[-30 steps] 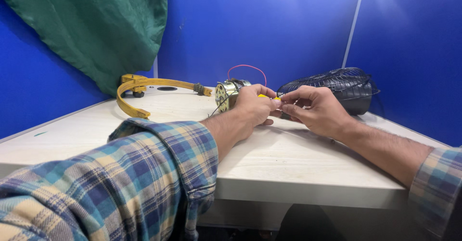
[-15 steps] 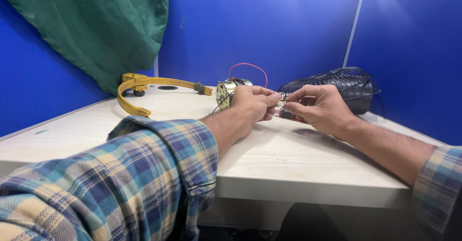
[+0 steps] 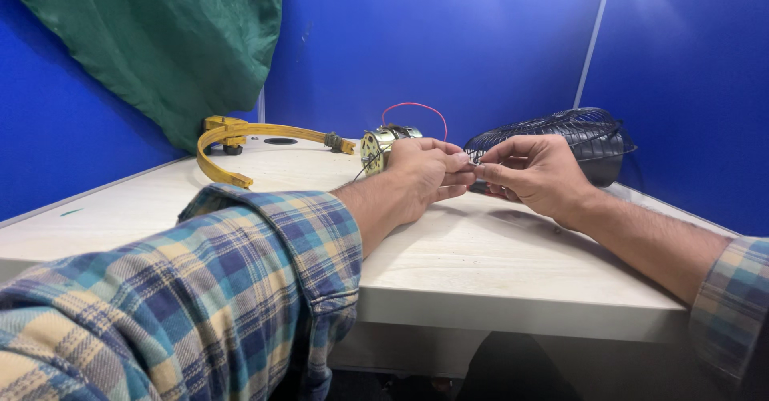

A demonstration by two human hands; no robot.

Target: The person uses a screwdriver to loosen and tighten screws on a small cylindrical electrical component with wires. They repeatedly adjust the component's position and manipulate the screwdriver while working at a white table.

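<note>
My left hand (image 3: 424, 177) and my right hand (image 3: 533, 173) meet fingertip to fingertip above the wooden table (image 3: 513, 265). Both pinch a small thin part (image 3: 474, 161) between thumb and fingers; it is too small to tell what it is. Just behind my left hand sits a small metal electric motor (image 3: 378, 143) with a red wire (image 3: 412, 108) looping up from it. Thin wires seem to run from the motor toward my fingers. A black wire fan guard (image 3: 573, 132) lies behind my right hand.
A curved yellow bracket (image 3: 240, 141) lies at the back left of the table near a round cable hole (image 3: 280, 141). Blue partition walls enclose the desk, with a green cloth (image 3: 168, 40) hanging at the left. The table's front edge runs below my forearms.
A yellow bit seen between my fingertips a second ago is hidden now. My hands have stayed in nearly the same spot, still pinched together.
</note>
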